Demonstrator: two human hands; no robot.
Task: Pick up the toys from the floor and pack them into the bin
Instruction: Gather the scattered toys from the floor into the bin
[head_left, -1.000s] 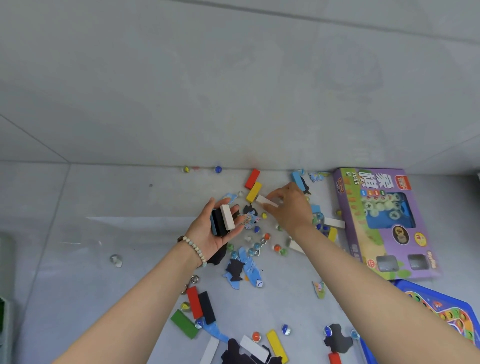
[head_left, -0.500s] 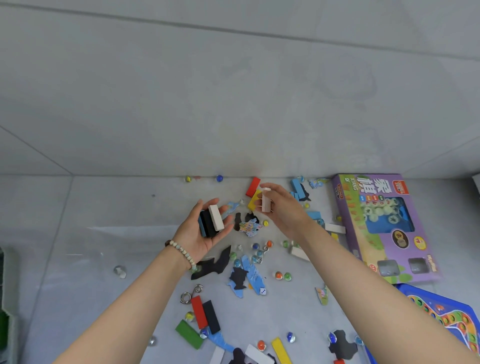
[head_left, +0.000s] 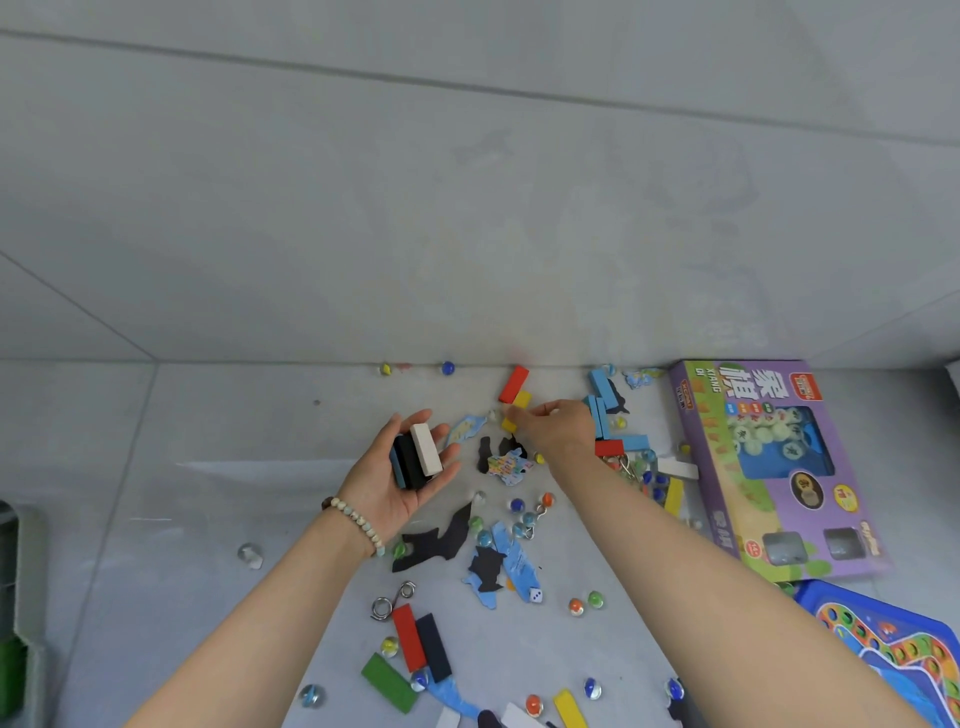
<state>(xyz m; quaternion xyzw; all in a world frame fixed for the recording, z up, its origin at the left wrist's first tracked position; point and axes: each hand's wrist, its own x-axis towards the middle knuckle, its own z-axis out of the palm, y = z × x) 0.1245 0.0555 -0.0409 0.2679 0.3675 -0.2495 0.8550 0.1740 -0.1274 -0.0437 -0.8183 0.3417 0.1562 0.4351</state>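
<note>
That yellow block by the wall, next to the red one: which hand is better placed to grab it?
The right hand. Its fingertips are already at the yellow block, and it seems to hold nothing else. The left hand is palm up, holding a stack of blocks, and sits farther from it.
</note>
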